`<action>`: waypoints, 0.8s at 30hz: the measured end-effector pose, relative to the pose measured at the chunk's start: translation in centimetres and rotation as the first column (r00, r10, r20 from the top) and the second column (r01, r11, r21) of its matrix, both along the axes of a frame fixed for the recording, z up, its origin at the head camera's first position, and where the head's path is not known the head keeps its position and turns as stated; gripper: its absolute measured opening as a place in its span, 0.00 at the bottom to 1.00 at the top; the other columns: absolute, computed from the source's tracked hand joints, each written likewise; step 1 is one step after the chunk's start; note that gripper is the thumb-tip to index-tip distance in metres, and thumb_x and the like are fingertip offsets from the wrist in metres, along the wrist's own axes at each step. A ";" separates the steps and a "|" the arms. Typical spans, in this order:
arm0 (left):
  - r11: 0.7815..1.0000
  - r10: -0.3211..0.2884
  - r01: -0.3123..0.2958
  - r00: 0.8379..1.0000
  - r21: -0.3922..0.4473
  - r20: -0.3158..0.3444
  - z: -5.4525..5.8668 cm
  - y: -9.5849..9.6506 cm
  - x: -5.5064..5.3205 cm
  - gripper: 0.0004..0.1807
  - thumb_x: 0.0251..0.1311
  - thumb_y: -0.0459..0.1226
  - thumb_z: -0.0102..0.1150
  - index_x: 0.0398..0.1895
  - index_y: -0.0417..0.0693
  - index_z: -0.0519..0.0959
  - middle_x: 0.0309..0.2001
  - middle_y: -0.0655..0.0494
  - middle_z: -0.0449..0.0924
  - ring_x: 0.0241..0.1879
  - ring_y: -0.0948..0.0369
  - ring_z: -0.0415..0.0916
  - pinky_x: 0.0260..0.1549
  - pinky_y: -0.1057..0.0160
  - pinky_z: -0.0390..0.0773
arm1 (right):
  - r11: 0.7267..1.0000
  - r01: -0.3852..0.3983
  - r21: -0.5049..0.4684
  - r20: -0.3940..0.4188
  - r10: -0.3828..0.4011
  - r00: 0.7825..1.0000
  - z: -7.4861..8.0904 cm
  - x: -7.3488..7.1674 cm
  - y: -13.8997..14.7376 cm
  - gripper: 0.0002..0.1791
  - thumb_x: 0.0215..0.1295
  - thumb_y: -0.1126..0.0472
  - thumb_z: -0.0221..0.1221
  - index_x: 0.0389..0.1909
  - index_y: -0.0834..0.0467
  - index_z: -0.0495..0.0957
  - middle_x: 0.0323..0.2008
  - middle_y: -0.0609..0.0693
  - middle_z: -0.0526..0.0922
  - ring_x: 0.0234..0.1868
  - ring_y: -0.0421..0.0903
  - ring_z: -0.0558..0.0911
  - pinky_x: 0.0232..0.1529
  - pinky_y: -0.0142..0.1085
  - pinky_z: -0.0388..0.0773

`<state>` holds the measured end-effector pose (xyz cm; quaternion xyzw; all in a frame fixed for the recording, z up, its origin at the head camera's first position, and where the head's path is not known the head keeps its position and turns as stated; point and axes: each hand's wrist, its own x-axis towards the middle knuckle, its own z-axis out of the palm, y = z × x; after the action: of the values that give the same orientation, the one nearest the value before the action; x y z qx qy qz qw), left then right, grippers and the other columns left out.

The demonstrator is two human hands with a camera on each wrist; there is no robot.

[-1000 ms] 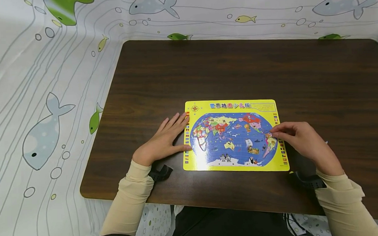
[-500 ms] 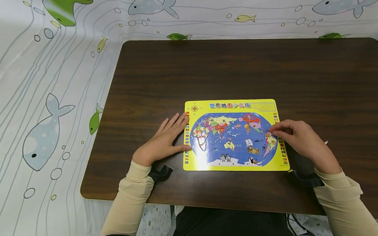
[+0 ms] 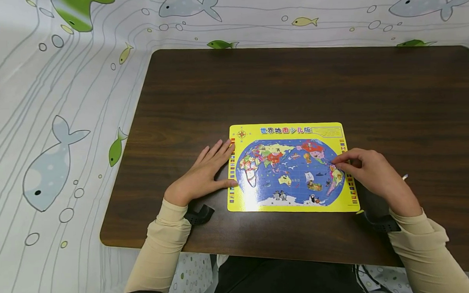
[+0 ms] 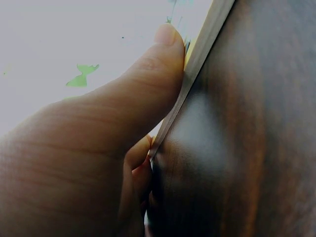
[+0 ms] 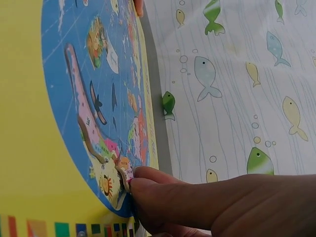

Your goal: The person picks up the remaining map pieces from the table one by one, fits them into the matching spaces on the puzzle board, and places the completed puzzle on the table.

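A yellow-bordered world map puzzle board (image 3: 291, 206) lies on the dark wooden table (image 3: 294, 92). My left hand (image 3: 202, 173) rests at its left edge with fingers spread and straight. In the left wrist view the thumb (image 4: 153, 69) lies along the board's edge. At the right side of the map, my right hand (image 3: 375, 174) pinches a small puzzle piece (image 5: 125, 170) between thumb and forefinger, at South America's upper end. The fingertips cover part of that piece. Beside it sits the raised, pink and yellow South America section (image 5: 86, 106), its thick side showing.
White cloth (image 3: 84, 177) printed with fish hangs behind and to the left of the table. Black wrist straps (image 3: 200, 215) are worn on both wrists. The person's dark-clothed lap (image 3: 285, 278) is below the front table edge.
My right hand has shifted slightly left over the map, still pinching at the same area. The left hand and the board stay put.
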<state>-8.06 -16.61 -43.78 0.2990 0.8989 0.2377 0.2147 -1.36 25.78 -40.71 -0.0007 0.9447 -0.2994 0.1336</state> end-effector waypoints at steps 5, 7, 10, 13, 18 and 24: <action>1.000 -0.001 0.001 1.000 0.005 0.004 0.0 0.0 0.0 0.55 0.67 0.61 0.61 0.86 0.60 0.40 0.86 0.64 0.33 0.87 0.56 0.29 0.83 0.45 0.30 | 1.000 0.005 -0.001 0.000 -0.005 1.000 0.0 0.0 -0.1 0.14 0.69 0.64 0.67 0.52 0.66 0.86 0.39 0.60 0.86 0.33 0.50 0.77 0.26 0.29 0.73; 1.000 0.001 -0.001 1.000 0.003 0.005 0.0 0.0 0.0 0.55 0.67 0.61 0.61 0.86 0.60 0.40 0.86 0.64 0.33 0.87 0.57 0.29 0.83 0.46 0.30 | 1.000 0.011 -0.004 0.001 -0.011 1.000 -0.1 0.0 -0.2 0.13 0.69 0.63 0.67 0.51 0.65 0.86 0.38 0.60 0.86 0.32 0.50 0.77 0.26 0.30 0.73; 1.000 -0.001 0.001 1.000 -0.002 0.000 -0.1 0.0 0.0 0.55 0.67 0.62 0.61 0.86 0.60 0.40 0.86 0.64 0.33 0.87 0.57 0.29 0.84 0.46 0.30 | 1.000 0.017 -0.007 0.001 -0.017 1.000 -0.1 0.0 -0.3 0.13 0.70 0.62 0.67 0.50 0.65 0.86 0.38 0.59 0.86 0.32 0.50 0.77 0.27 0.29 0.74; 1.000 -0.005 0.005 1.000 -0.002 -0.006 -0.1 0.0 0.0 0.56 0.67 0.62 0.61 0.86 0.60 0.40 0.86 0.64 0.33 0.87 0.56 0.29 0.83 0.45 0.30 | 1.000 0.015 -0.004 -0.002 -0.015 1.000 -0.2 0.0 -0.3 0.13 0.70 0.62 0.67 0.50 0.65 0.86 0.38 0.60 0.86 0.32 0.50 0.78 0.27 0.29 0.74; 1.000 -0.006 0.006 1.000 0.001 -0.007 0.1 0.0 0.0 0.56 0.66 0.61 0.62 0.86 0.59 0.40 0.87 0.63 0.34 0.87 0.55 0.29 0.83 0.45 0.30 | 1.000 0.005 -0.004 0.010 -0.005 1.000 -0.1 0.0 0.0 0.16 0.72 0.58 0.66 0.52 0.65 0.85 0.37 0.59 0.86 0.33 0.50 0.77 0.27 0.30 0.73; 1.000 -0.005 0.005 1.000 0.011 -0.007 0.2 0.1 0.0 0.56 0.65 0.61 0.63 0.86 0.58 0.41 0.87 0.61 0.35 0.87 0.54 0.30 0.83 0.44 0.30 | 1.000 -0.005 -0.019 0.026 0.005 1.000 -0.2 -0.1 0.3 0.17 0.74 0.57 0.64 0.54 0.64 0.84 0.37 0.58 0.86 0.32 0.49 0.77 0.26 0.30 0.72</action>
<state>-8.04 -16.53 -43.62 0.3031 0.8976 0.2409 0.2107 -1.46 26.10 -40.86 -0.0005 0.9400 -0.3081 0.1467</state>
